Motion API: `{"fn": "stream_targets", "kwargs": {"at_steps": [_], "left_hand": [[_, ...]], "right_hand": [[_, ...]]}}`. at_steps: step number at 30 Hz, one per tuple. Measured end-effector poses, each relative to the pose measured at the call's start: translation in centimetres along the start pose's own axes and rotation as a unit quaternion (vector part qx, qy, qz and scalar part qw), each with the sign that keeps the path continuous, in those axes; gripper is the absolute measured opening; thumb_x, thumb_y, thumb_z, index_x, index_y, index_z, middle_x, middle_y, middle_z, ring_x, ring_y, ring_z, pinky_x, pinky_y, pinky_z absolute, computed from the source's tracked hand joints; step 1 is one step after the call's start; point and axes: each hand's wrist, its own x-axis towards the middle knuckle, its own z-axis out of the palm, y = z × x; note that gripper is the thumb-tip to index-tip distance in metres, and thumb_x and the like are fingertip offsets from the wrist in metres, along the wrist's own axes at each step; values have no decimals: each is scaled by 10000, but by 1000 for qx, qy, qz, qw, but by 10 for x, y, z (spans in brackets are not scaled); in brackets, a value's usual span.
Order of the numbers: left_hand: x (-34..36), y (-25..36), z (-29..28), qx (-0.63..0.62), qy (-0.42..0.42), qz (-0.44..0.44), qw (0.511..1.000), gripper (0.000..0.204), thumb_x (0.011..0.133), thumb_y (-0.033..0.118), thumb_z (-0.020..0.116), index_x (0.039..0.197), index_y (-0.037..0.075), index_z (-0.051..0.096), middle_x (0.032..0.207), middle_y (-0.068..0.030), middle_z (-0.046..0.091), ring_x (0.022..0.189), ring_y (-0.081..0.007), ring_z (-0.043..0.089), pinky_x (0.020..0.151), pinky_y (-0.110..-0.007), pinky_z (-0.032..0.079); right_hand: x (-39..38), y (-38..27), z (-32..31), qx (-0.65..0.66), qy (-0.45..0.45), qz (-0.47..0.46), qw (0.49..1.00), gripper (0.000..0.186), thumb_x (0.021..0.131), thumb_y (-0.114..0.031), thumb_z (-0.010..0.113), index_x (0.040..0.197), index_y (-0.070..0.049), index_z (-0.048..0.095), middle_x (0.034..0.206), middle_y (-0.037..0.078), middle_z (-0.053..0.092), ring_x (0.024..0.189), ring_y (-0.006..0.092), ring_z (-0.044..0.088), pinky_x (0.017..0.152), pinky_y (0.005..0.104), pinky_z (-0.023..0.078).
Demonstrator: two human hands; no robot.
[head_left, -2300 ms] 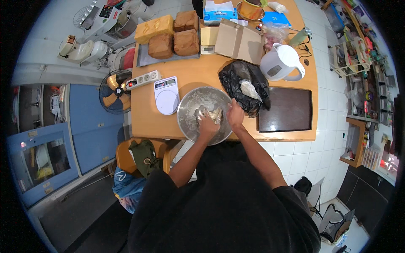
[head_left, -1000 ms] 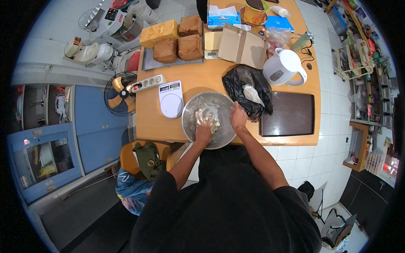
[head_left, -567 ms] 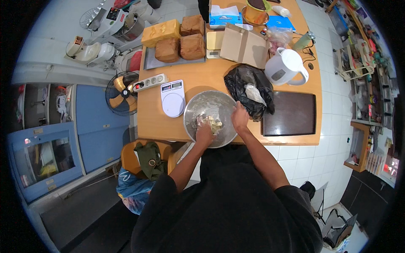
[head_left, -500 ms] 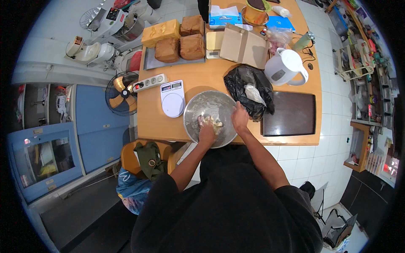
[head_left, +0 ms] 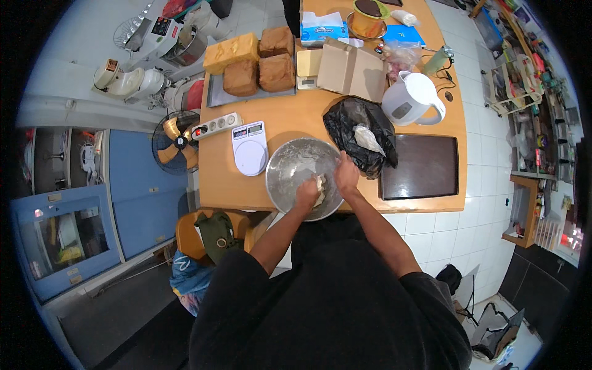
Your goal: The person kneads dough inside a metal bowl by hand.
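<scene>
A steel mixing bowl stands at the table's front edge, smeared with pale residue inside. My left hand is down in it, closed on a lump of pale sticky dough, its fingertips partly hidden. My right hand grips the bowl's right rim. Left of the bowl is a white digital scale. Behind my right hand lies a crumpled black plastic bag with a small white bag on it, and a dark rectangular tray lies to its right.
The wooden table also holds a power strip, bread loaves on a metal tray, a cardboard box, a white kettle and a tissue box. A fan and mixers stand left. A chair holds bags.
My left hand has closed from spread fingers around the dough and moved right and toward me within the bowl, drawing the dough with it. My right hand stays on the rim.
</scene>
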Motion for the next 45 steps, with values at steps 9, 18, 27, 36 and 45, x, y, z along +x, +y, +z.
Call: {"fn": "stream_targets", "kwargs": {"at_steps": [9, 18, 27, 36, 45], "left_hand": [[6, 24, -67, 55, -172, -116, 977, 453, 713, 226, 666, 1125, 59, 579, 1050, -233, 616, 956, -374, 616, 873, -494, 459], [-40, 24, -92, -22, -132, -43, 990, 774, 623, 93, 754, 1329, 162, 446, 1479, -261, 144, 1254, -459, 369, 982, -516, 405], [-40, 37, -107, 65, -23, 0, 998, 783, 738, 301, 697, 1419, 149, 344, 1496, -190, 216, 1406, -397, 95, 1088, -591, 182], [1, 25, -41, 172, -147, 134, 965, 628, 875, 379, 515, 1430, 151, 329, 1523, -183, 159, 1410, -376, 110, 1094, -575, 160], [51, 18, -19, 10, 65, 54, 996, 488, 907, 268, 452, 1379, 157, 402, 1407, -172, 375, 1246, -373, 417, 1031, -514, 322]], "right_hand": [[-2, 18, 5, -10, 8, -17, 1000, 261, 830, -90, 550, 1086, -51, 512, 959, 192, 609, 768, 392, 627, 669, 484, 497], [5, 14, 8, -18, 40, -25, 999, 252, 819, -61, 539, 1069, -37, 518, 973, 198, 608, 743, 392, 627, 644, 467, 508], [3, 12, 1, -8, 33, -10, 999, 281, 808, -53, 543, 1087, -31, 520, 983, 200, 603, 775, 399, 623, 679, 481, 502], [4, 8, 5, -2, 35, -18, 999, 291, 821, -69, 540, 1109, -41, 506, 973, 192, 600, 799, 398, 618, 679, 483, 494], [3, 7, 2, -15, 23, -13, 1000, 265, 823, -92, 545, 1078, -38, 495, 935, 197, 611, 795, 408, 616, 674, 497, 485]]}}
